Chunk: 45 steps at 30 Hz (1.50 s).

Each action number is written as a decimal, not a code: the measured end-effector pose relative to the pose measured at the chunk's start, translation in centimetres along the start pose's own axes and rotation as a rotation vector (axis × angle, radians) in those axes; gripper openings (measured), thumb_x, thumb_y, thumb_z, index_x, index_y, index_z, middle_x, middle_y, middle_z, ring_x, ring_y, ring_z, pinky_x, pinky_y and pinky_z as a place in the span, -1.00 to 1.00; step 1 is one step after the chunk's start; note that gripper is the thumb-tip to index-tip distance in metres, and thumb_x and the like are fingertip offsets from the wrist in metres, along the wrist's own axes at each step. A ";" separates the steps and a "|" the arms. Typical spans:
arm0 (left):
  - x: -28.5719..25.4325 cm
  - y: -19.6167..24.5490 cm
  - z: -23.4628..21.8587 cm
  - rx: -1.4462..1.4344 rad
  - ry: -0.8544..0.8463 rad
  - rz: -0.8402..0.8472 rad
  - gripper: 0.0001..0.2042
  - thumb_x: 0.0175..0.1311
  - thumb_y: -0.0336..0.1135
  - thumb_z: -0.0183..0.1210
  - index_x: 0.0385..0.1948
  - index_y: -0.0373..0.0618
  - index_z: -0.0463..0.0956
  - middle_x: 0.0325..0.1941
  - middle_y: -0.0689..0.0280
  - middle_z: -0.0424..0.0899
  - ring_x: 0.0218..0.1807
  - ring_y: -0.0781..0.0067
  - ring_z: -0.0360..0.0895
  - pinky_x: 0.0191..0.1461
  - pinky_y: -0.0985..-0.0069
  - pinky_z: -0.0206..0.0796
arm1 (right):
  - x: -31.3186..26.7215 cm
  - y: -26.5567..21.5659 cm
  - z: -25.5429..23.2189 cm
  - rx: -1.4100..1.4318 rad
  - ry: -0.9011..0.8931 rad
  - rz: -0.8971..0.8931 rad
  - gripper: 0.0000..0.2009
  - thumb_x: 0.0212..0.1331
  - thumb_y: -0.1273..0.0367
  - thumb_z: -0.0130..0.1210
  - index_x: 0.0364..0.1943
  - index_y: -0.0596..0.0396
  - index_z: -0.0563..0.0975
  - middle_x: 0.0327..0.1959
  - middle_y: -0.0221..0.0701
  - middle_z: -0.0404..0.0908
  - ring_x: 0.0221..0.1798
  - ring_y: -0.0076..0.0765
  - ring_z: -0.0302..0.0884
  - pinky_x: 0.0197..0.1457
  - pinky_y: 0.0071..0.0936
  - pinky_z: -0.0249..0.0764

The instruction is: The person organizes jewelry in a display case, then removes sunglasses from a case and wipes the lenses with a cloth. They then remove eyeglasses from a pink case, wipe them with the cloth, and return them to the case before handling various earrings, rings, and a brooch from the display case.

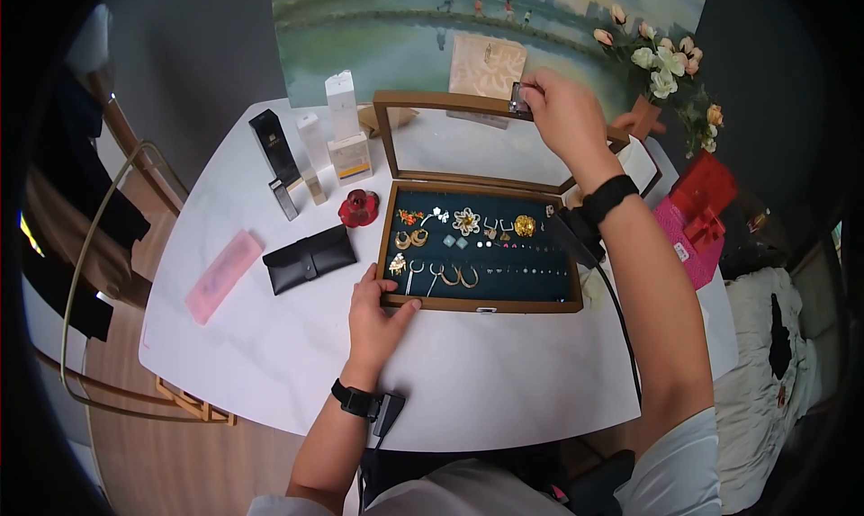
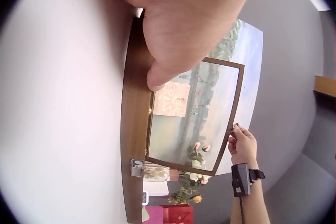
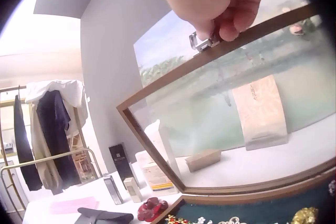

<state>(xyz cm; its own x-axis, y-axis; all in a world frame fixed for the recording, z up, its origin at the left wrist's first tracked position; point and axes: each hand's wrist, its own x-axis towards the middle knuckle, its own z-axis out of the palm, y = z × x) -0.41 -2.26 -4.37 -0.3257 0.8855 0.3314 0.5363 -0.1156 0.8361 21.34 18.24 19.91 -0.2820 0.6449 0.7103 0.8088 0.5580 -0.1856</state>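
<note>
Right hand (image 1: 569, 120) pinches the silver metal clasp (image 1: 517, 99) on the brown-framed clear lid (image 1: 441, 100), tilted open; left hand (image 1: 373, 323) grips the near-left corner of the brown wooden box (image 1: 450, 306) on the white table (image 1: 270, 354). Gold and silver jewellery's (image 1: 525, 225) laid out inside, lid not shut.

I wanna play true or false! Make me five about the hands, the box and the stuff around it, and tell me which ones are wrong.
1. The right hand pinches the metal clasp on the raised lid. True.
2. The left hand holds the pouch. False: it grips a front corner of the box.
3. The red flower is left of the box. True.
4. The box is lined in white. False: the lining is dark blue-green.
5. The pouch is nearer the box than the pink case. True.
</note>
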 end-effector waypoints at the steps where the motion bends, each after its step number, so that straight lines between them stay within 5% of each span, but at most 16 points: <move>1: 0.1 0.0 0.0 0.029 0.008 0.034 -0.60 -0.02 -0.35 0.48 -0.18 -0.21 0.49 0.39 -0.18 0.35 0.32 0.05 0.47 0.16 0.38 0.39 | 0.6 0.0 0.2 -0.026 0.006 0.027 -0.85 0.25 0.29 0.14 -0.21 -0.07 0.68 -0.32 -0.20 0.71 -0.20 0.10 0.64 -0.14 -0.04 0.53; 2: 0.2 0.1 0.0 0.027 0.013 0.033 -0.60 -0.02 -0.35 0.48 -0.18 -0.21 0.49 0.39 -0.18 0.35 0.32 0.05 0.47 0.16 0.38 0.39 | 1.2 0.0 0.6 -0.051 0.011 0.053 -0.85 0.26 0.29 0.13 -0.21 -0.09 0.68 -0.31 -0.21 0.71 -0.20 0.08 0.65 -0.14 -0.05 0.53; 4: 0.1 0.8 0.0 -0.031 0.040 -0.002 -0.67 -0.07 -0.31 0.49 -0.35 -0.20 0.53 0.24 -0.25 0.47 0.39 -0.18 0.32 0.48 0.08 0.09 | 2.5 0.4 1.4 -0.076 0.027 0.047 -0.84 0.26 0.28 0.14 -0.19 -0.04 0.67 -0.32 -0.20 0.71 -0.21 0.06 0.64 -0.15 -0.08 0.52; 8: 0.2 0.8 -0.1 -0.032 0.032 -0.004 -0.69 -0.06 -0.29 0.48 -0.37 -0.19 0.53 0.26 -0.25 0.46 0.41 -0.17 0.31 0.52 0.05 0.01 | 4.6 1.2 2.7 -0.125 0.017 0.096 -0.80 0.26 0.27 0.15 -0.14 0.00 0.67 -0.30 -0.19 0.70 -0.21 0.05 0.64 -0.14 -0.11 0.50; 12: 0.2 1.1 -0.2 -0.016 0.025 -0.010 -0.69 -0.07 -0.31 0.48 -0.38 -0.18 0.52 0.27 -0.23 0.46 0.36 -0.16 0.35 0.49 0.08 0.06 | 6.2 3.3 4.0 -0.087 0.003 0.051 -0.81 0.29 0.24 0.09 -0.16 -0.10 0.68 -0.25 -0.20 0.71 -0.13 0.06 0.63 -0.08 -0.04 0.52; 17: 0.2 1.4 -0.2 -0.032 0.012 -0.050 -0.69 -0.09 -0.32 0.49 -0.39 -0.16 0.51 0.31 -0.20 0.42 0.27 -0.14 0.43 0.44 0.14 0.14 | 7.6 4.3 5.1 -0.062 -0.067 -0.033 -0.67 0.30 0.20 0.04 -0.02 0.07 0.63 -0.22 -0.09 0.70 -0.11 0.13 0.62 -0.01 -0.11 0.49; 26: 0.4 1.1 -0.2 0.019 0.005 -0.059 -0.67 -0.08 -0.31 0.50 -0.38 -0.14 0.50 0.37 -0.19 0.37 0.27 -0.17 0.43 0.45 0.13 0.13 | 9.1 5.5 7.3 -0.150 -0.151 0.030 -0.60 0.29 0.09 0.01 0.07 -0.03 0.61 -0.10 -0.15 0.70 0.01 0.07 0.62 0.04 -0.05 0.52; 28: 0.3 0.8 -0.2 0.064 -0.002 0.023 -0.66 -0.06 -0.38 0.49 -0.33 -0.18 0.47 0.38 -0.15 0.36 0.30 -0.04 0.47 0.17 0.35 0.41 | 8.8 5.4 7.3 -0.149 -0.160 0.033 -0.59 0.28 0.08 0.02 0.07 -0.03 0.61 -0.10 -0.14 0.70 0.01 0.06 0.62 0.04 -0.05 0.53; 36: 0.3 1.2 -0.2 0.048 -0.010 -0.001 -0.66 -0.05 -0.38 0.48 -0.31 -0.18 0.48 0.39 -0.16 0.35 0.29 0.00 0.48 0.17 0.35 0.40 | 6.7 5.9 3.8 -0.147 -0.167 0.045 -0.45 0.24 -0.04 0.08 0.12 0.07 0.58 -0.06 -0.12 0.69 0.03 0.02 0.63 0.07 -0.10 0.52; 41: 0.3 1.4 -0.2 0.029 -0.006 0.002 -0.65 -0.05 -0.38 0.48 -0.30 -0.18 0.47 0.40 -0.17 0.34 0.32 -0.01 0.46 0.20 0.35 0.38 | 3.1 9.6 1.4 -0.048 0.147 -0.050 -0.46 0.27 0.02 0.10 0.11 0.18 0.56 0.06 -0.05 0.62 0.05 0.04 0.61 0.14 -0.18 0.48; 45: 0.3 1.8 -0.3 0.009 -0.017 -0.008 -0.63 -0.09 -0.40 0.49 -0.28 -0.17 0.47 0.41 -0.17 0.32 0.38 -0.02 0.40 0.28 0.32 0.33 | -3.9 8.9 -3.4 0.016 0.004 0.154 -0.55 0.27 0.16 0.16 0.08 0.24 0.55 -0.04 -0.06 0.65 -0.05 0.01 0.62 0.04 -0.26 0.50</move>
<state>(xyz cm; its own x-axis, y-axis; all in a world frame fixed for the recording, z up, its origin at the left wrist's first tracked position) 0.27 -2.34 -2.61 -0.3169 0.8937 0.3176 0.5411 -0.1047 0.8344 31.44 18.92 17.82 -0.1533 0.7213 0.6754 0.8337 0.4613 -0.3034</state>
